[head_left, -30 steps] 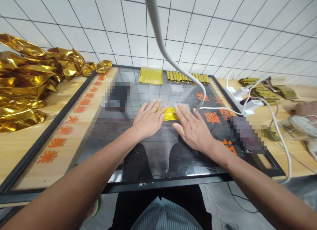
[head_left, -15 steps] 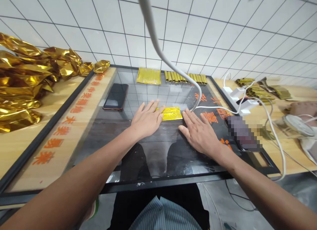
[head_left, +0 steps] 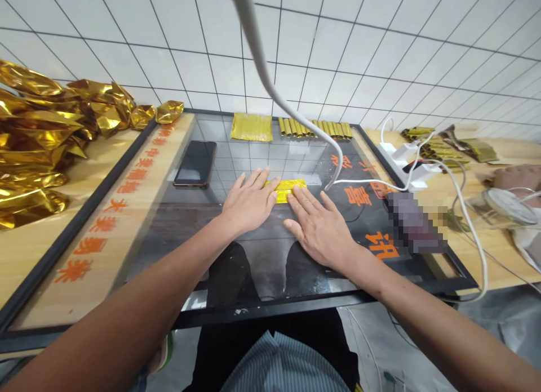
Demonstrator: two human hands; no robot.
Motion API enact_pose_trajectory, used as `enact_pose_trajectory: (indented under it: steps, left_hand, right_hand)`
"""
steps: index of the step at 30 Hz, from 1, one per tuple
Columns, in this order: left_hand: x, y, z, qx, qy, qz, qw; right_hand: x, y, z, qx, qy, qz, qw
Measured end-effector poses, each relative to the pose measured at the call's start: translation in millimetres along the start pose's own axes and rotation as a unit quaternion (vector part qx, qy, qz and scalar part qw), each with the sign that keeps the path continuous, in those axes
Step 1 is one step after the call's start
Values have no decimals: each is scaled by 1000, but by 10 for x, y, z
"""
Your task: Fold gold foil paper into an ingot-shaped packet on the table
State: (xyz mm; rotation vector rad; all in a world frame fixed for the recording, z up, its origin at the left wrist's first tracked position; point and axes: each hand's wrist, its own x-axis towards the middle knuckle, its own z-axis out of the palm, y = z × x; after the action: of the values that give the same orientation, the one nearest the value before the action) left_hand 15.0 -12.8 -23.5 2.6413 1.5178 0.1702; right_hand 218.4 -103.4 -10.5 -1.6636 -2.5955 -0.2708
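A shiny gold paper strip (head_left: 284,191) lies flat on the dark glass tabletop (head_left: 186,223), with a crease or fold line along its length. My left hand (head_left: 250,197) rests flat with fingers stretched out, its fingertips on the strip's left end. On the right end lie the spread fingers of my right hand (head_left: 319,223), palm down. Both hands cover parts of the strip. Neither one grips anything. Behind them, a stack of flat gold paper (head_left: 252,127) and a row of rolled gold paper tubes (head_left: 333,129) sit along the wall.
A black phone (head_left: 195,164) lies to the left. Folded gold foil pieces (head_left: 46,127) are heaped at far left. A thick cable (head_left: 291,110) hangs over the glass. At right are a power strip (head_left: 406,161), a blurred-out phone (head_left: 416,223), a clear cup (head_left: 505,206) and another person's hand (head_left: 519,181).
My right hand has moved left, from beside the strip's right end onto it. My left hand stays on the left end. The view has shifted slightly.
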Motion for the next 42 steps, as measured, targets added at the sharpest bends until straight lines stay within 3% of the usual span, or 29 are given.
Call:
enact_pose_trajectory:
  steps: [13, 20, 25, 36, 39, 42]
  left_hand:
    - [9, 26, -30, -13, -5, -12, 1000]
    - [2, 23, -34, -15, -9, -10, 1000]
    - [-1, 11, -26, -9, -13, -8, 1000]
    - [6, 6, 0, -18, 2, -8, 1000]
    - [-4, 18, -21, -15, 1, -9, 1000]
    - [-14, 17, -35, -9, 2, -2, 1000]
  right_hand:
    - [-224, 322, 72, -15, 7, 68, 998]
    - [111, 83, 3, -7, 25, 34, 999]
    - [348, -16, 16, 12, -3, 3, 1000]
    - [76, 590, 73, -23, 3, 58, 998]
    - [146, 545, 19, -23, 20, 74, 997]
    - [299, 337, -9, -10, 37, 52, 998]
